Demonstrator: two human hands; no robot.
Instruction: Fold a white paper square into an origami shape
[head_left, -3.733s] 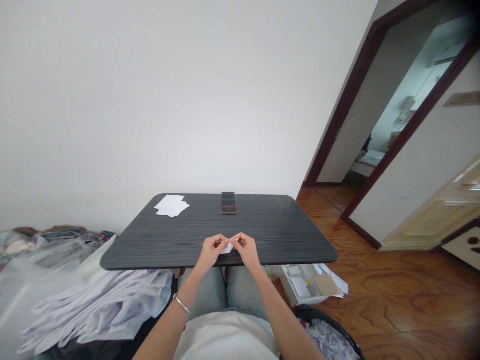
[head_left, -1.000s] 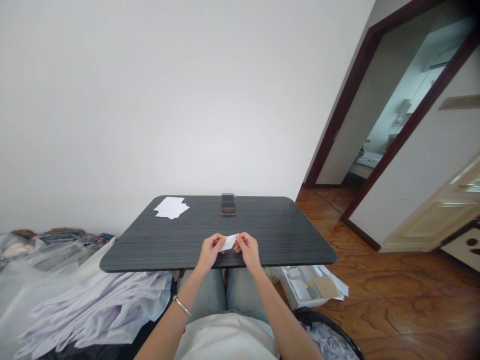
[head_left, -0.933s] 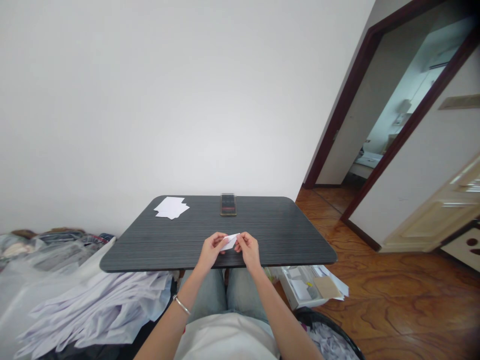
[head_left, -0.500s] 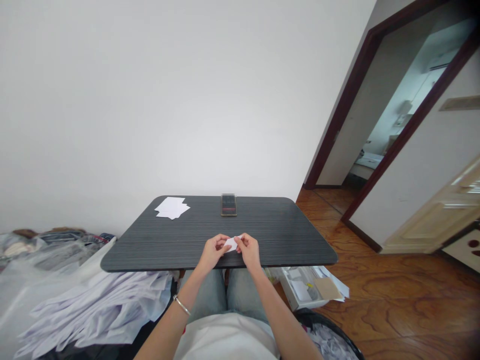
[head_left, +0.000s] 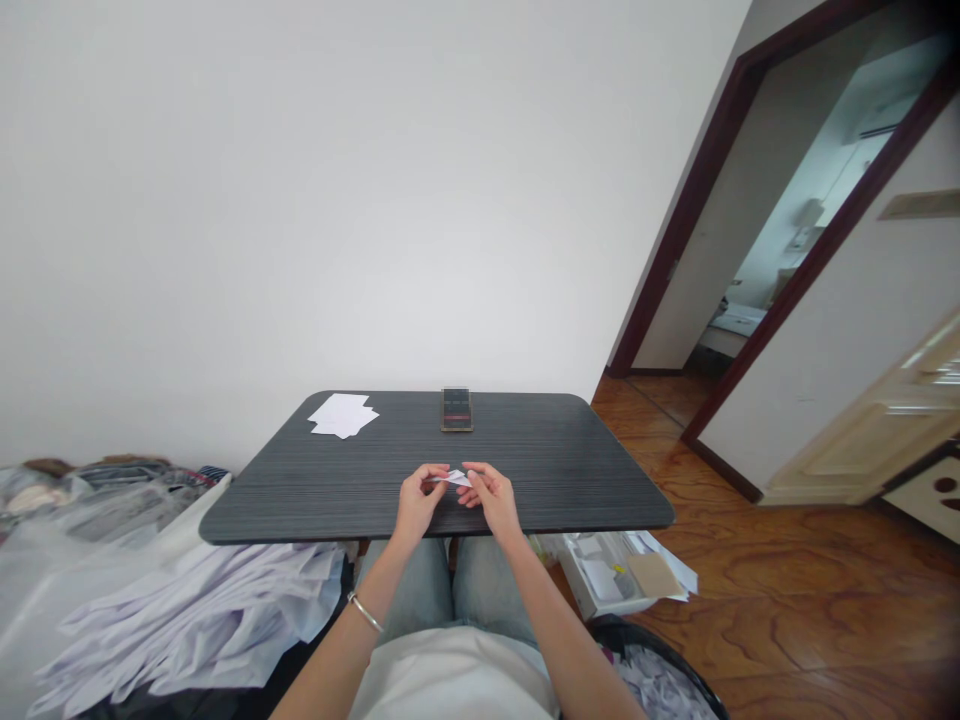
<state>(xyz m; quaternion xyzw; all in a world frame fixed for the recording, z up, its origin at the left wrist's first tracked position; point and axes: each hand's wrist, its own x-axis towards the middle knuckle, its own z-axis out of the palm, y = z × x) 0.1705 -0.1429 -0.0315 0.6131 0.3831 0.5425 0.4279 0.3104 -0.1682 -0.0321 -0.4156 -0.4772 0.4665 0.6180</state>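
Observation:
A small folded piece of white paper [head_left: 454,478] is held between my two hands, just above the near part of the dark table [head_left: 555,460]. My left hand [head_left: 420,497] pinches its left end between thumb and fingers. On the other side, my right hand [head_left: 489,494] grips the right end, its lower fingers curled beneath. The fingertips hide parts of the paper's edges. Farther off on the table, a phone [head_left: 457,412] leans upright near the wall. Several loose white paper sheets [head_left: 343,414] lie overlapped at the far left corner.
Folded white cloth [head_left: 210,615] and plastic-wrapped bundles [head_left: 112,500] are piled left of the table. Below its right side stand a white box [head_left: 600,585] of papers and a black bag [head_left: 667,680] of scraps. A doorway [head_left: 705,240] opens at right.
Both hands have risen slightly and moved a little away from me. The paper has tilted and now shows a narrower, pointed face. My left hand has shifted a bit left.

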